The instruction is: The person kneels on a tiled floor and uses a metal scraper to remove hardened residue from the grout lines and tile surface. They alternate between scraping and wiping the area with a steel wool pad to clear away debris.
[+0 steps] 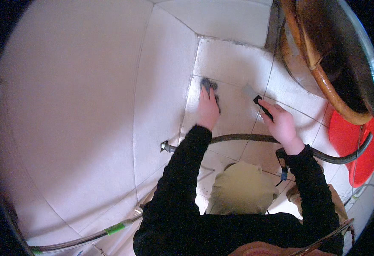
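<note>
My left hand (208, 108) presses a dark pad (210, 84), perhaps a sponge or cloth, onto the pale floor tiles (228, 118) close to the foot of the wall. In my right hand (279, 123) is the black handle (265, 110) of a scraper. Its flat, wide blade (248, 90) lies low over the floor near a tile joint; whether it touches cannot be made out. The tiles around both hands shine as if wet. Grime darkens the corner joint (231, 41) beyond them.
A black hose (247, 137) runs from a wall fitting (165, 146) across the floor under my forearms. At right stand a brown rounded frame (329, 86) and a red plastic object (350, 137). A clear hose with green tape (114, 228) crosses the lower left. Tiled wall (88, 96) rises at left.
</note>
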Demonstrator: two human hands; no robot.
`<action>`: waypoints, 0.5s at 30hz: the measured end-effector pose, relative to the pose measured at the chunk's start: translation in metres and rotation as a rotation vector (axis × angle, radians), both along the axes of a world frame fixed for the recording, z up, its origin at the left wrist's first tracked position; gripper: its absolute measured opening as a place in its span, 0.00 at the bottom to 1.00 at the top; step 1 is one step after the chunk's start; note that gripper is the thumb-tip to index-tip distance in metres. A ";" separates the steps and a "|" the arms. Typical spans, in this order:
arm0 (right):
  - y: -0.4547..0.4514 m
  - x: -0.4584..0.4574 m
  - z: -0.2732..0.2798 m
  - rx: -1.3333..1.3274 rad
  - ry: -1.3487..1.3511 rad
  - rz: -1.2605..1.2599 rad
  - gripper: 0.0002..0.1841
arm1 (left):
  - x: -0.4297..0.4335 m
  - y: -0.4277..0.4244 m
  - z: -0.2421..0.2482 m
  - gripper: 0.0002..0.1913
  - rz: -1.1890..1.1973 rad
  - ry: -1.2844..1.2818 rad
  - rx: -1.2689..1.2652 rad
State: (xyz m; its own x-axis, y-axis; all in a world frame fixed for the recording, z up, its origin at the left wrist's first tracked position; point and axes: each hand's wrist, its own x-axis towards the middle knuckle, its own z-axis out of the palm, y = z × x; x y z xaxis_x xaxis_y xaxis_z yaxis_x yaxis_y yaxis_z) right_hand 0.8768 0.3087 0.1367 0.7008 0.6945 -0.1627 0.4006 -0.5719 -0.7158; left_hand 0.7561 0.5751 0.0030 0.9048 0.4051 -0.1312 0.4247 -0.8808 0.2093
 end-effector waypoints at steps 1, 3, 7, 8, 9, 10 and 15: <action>-0.002 0.001 0.002 -0.005 0.009 0.002 0.21 | -0.005 -0.006 0.003 0.26 -0.002 0.170 -0.021; -0.011 0.002 0.005 -0.033 0.010 -0.014 0.21 | -0.007 -0.008 0.003 0.28 0.026 0.024 -0.072; -0.036 0.006 0.001 -0.067 0.036 -0.064 0.22 | 0.065 0.045 -0.030 0.33 -0.084 -0.027 0.261; -0.043 0.007 -0.002 -0.013 0.011 -0.086 0.23 | 0.094 0.063 -0.044 0.34 -0.012 -0.040 0.185; -0.050 0.006 -0.005 0.033 -0.012 -0.129 0.23 | 0.125 0.077 -0.057 0.35 0.083 -0.226 0.074; -0.057 0.006 -0.007 0.067 -0.024 -0.168 0.24 | 0.149 0.084 -0.067 0.35 0.196 -0.187 0.028; -0.074 0.001 -0.010 0.013 0.084 -0.275 0.25 | 0.185 -0.022 -0.054 0.23 0.073 -0.328 -0.164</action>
